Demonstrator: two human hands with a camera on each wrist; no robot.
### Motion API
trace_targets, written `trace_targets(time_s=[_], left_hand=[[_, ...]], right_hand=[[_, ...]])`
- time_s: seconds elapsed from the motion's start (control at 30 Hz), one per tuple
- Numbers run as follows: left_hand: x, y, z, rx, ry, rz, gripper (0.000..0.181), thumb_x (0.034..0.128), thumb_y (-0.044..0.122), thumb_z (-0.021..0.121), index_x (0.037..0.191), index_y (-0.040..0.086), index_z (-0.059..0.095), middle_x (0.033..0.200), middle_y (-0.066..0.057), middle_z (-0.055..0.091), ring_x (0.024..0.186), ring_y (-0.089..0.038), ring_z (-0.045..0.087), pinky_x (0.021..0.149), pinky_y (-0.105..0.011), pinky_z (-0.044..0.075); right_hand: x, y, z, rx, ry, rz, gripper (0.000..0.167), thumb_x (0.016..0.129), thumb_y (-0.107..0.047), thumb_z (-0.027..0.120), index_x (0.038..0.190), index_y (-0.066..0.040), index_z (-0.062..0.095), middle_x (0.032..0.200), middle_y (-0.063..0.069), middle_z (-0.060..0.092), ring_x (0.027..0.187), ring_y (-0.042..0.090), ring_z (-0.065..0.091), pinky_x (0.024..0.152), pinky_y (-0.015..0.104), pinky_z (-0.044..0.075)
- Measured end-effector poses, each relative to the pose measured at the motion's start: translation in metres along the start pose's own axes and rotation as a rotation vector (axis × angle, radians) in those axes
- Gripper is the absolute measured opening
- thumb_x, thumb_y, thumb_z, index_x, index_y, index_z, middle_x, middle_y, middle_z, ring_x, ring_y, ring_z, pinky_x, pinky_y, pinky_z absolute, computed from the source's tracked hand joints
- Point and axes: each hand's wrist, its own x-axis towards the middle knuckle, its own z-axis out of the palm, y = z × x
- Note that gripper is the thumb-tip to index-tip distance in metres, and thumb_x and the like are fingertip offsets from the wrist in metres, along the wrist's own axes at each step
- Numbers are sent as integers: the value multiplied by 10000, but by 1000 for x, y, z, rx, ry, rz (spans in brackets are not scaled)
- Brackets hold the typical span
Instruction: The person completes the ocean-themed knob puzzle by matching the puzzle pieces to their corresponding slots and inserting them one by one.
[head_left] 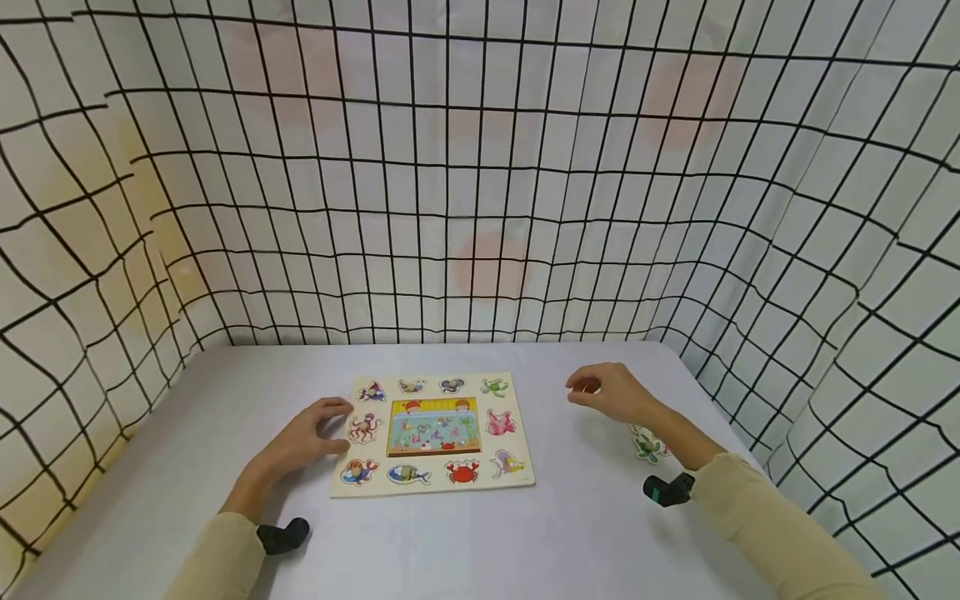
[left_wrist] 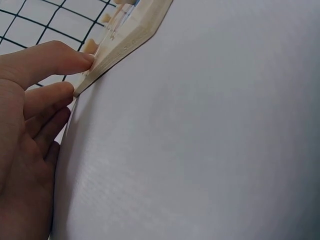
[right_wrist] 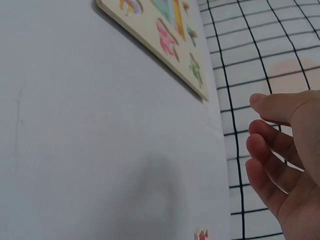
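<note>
A wooden peg puzzle board (head_left: 367, 489) with sea-animal shapes round a central aquarium picture (head_left: 433, 427) lies flat on the table. My left hand (head_left: 306, 433) is at its left edge, thumb and fingers spread apart; up close, the fingertips (left_wrist: 86, 61) touch the board's edge (left_wrist: 125, 47). To the right of the board, my right hand (head_left: 611, 392) hovers above the table with loosely bent fingers and nothing between them. Partly hidden under the right forearm are loose puzzle pieces, a green one (head_left: 648, 447) showing most. Wooden knobs (left_wrist: 91, 46) stand up from some pieces on the board.
A white cloth covers the table (head_left: 450, 550). White walls with a black grid net (head_left: 480, 192) enclose the back and both sides. In the right wrist view a small red piece (right_wrist: 201, 234) lies at the bottom edge. Each wrist wears a black device (head_left: 283, 536).
</note>
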Motion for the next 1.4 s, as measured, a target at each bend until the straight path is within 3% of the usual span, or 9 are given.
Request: trace_targets(time_s=[0.47,0.7,0.97,1.2,1.4], left_hand=[[-1,2,0,9,4,-13,670,849,189,821,1435,-16,569,1545,-233,423,1474,-507,264,1172,-690,193],[-2,1,0,-10,1,3,664,847,179,824,1430,-17,575,1544,-228,428,1479,-505,256,1173,-692,184],[-1,1,-1,-5,8,0,646,843,169,830,1416,-8,592,1535,-231,439,1475,-501,273,1174,-682,201],[-2,2,-1,8,19,-5,642,842,168,830,1414,-6,596,1534,-239,440,1466,-505,291,1169,-681,215],[-1,2,-1,8,16,-5,647,843,167,826,1420,-9,590,1537,-242,434,1465,-507,291,1168,-682,217]], right_hand=[[8,64,-14,-29,36,137,285,967,-193,740,1176,1,731,996,16,701,922,219,636,807,392,565],[8,86,-18,-30,65,190,293,971,-187,730,1185,15,723,1021,64,718,970,278,657,794,414,566],[5,111,-16,-23,50,238,251,985,-158,708,1174,6,725,1081,118,720,1058,374,654,872,519,566],[4,129,-2,42,34,358,268,975,-225,727,1171,-43,731,1086,91,698,1016,306,655,750,388,580],[1,130,8,38,78,382,253,980,-202,708,1167,-32,732,1026,99,695,849,241,620,656,340,537]])
